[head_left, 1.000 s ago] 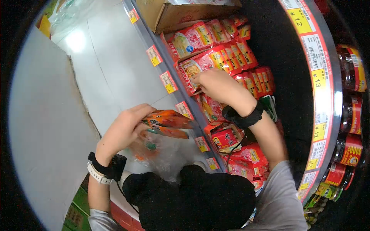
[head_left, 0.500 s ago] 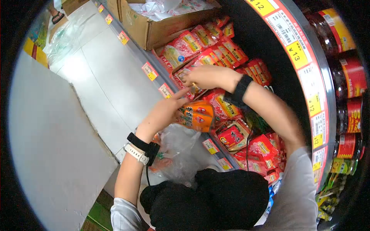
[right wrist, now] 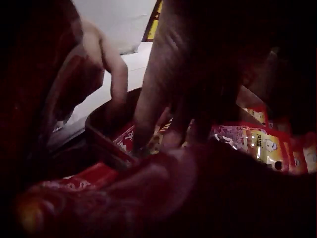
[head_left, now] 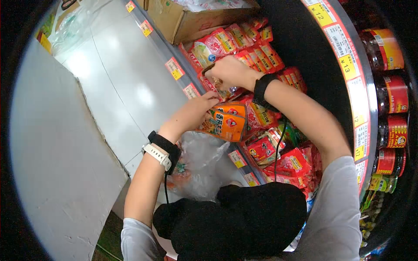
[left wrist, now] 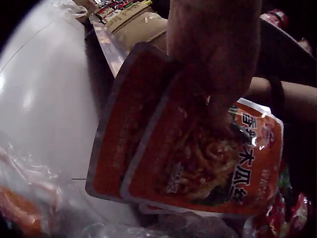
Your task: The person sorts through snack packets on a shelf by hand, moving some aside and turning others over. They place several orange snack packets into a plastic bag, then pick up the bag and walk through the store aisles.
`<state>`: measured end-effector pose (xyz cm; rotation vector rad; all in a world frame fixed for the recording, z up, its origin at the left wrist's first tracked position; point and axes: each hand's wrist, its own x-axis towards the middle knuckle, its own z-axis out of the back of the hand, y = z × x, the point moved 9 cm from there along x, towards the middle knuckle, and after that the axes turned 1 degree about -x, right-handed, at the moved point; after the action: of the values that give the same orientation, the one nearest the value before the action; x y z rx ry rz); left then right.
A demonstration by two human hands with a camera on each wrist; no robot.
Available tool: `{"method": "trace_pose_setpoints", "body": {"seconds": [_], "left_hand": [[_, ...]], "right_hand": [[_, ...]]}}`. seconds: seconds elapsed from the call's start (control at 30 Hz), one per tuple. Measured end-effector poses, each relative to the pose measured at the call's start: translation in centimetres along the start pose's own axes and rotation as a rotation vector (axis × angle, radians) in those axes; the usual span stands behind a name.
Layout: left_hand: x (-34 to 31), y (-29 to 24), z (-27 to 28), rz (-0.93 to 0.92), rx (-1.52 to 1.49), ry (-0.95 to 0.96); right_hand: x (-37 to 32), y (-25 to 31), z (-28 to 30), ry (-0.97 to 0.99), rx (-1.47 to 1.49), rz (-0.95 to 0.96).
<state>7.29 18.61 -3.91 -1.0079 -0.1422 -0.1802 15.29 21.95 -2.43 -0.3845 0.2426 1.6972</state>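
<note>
My left hand (head_left: 191,112) grips orange food packets (head_left: 231,124), at the shelf's front edge. In the left wrist view the packets (left wrist: 208,158) overlap like a fan, the front one picturing shredded food in sauce. My right hand (head_left: 233,71) reaches down into an open display box (right wrist: 104,141) of red packets (head_left: 263,58). Its fingertips sit among the packets inside the rim; I cannot tell whether they pinch one. A left-hand finger (right wrist: 118,82) extends to the box's rim in the right wrist view.
A cardboard carton (head_left: 187,21) stands farther along the shelf. More red packets (head_left: 261,115) and a small red box (head_left: 263,148) lie nearer me. Above runs a curved shelf edge with price tags (head_left: 347,65), with jars (head_left: 394,95) beyond. A clear plastic bag (head_left: 200,161) hangs below my left hand.
My left hand has moved right and up with the orange packets, coming close to the display box. My right hand stays at the box, shifting slightly along it.
</note>
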Motion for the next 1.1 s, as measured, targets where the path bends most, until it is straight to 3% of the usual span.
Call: {"method": "trace_pose_setpoints", "body": {"seconds": [0.13,0.23,0.37,0.47,0.6,0.7,0.77,0.8,0.9,0.97,1.0,1.03,1.1], "left_hand": [[0.0,0.1,0.1,-0.047,0.007,-0.055],[0.2,-0.1,0.0,0.021,0.015,0.018],[0.2,-0.2,0.2,0.034,0.006,0.000],[0.0,-0.5,0.5,-0.003,0.012,-0.012],[-0.2,-0.5,0.7,0.008,0.011,-0.015],[-0.2,-0.4,0.8,0.007,-0.031,-0.013],[-0.5,0.1,0.8,0.029,-0.049,0.006],[-0.9,0.2,1.0,0.001,-0.100,-0.042],[-2.6,0.4,2.1,0.029,-0.225,-0.110],[-3.7,-0.1,2.9,0.069,-0.300,-0.131],[-4.5,0.3,3.6,0.168,-0.302,-0.179],[-5.2,0.8,4.0,0.266,-0.305,-0.230],[-6.4,0.4,4.6,0.272,-0.396,-0.310]], "right_hand": [[-0.3,0.0,-2.3,0.025,0.041,-0.013],[-0.6,-2.1,-3.3,0.265,-0.074,-0.182],[-2.1,-6.6,-5.1,0.380,-0.279,-0.407],[-2.7,-8.2,-5.7,0.492,-0.181,-0.381],[-2.5,-8.5,-5.5,0.500,-0.169,-0.385],[-3.1,-9.3,-5.3,0.586,-0.018,-0.469],[-4.3,-9.4,-6.9,0.658,0.808,-0.587],[-3.8,-7.9,-2.8,0.545,0.731,-0.490],[-4.4,-6.4,0.8,0.362,0.884,-0.534],[-5.1,-4.7,5.9,-0.199,1.032,-0.429],[-5.8,-2.9,7.2,-0.323,1.053,-0.394],[-6.2,-1.0,7.5,-0.354,1.058,-0.366],[-6.7,2.3,7.6,-0.398,1.033,-0.313]]}}
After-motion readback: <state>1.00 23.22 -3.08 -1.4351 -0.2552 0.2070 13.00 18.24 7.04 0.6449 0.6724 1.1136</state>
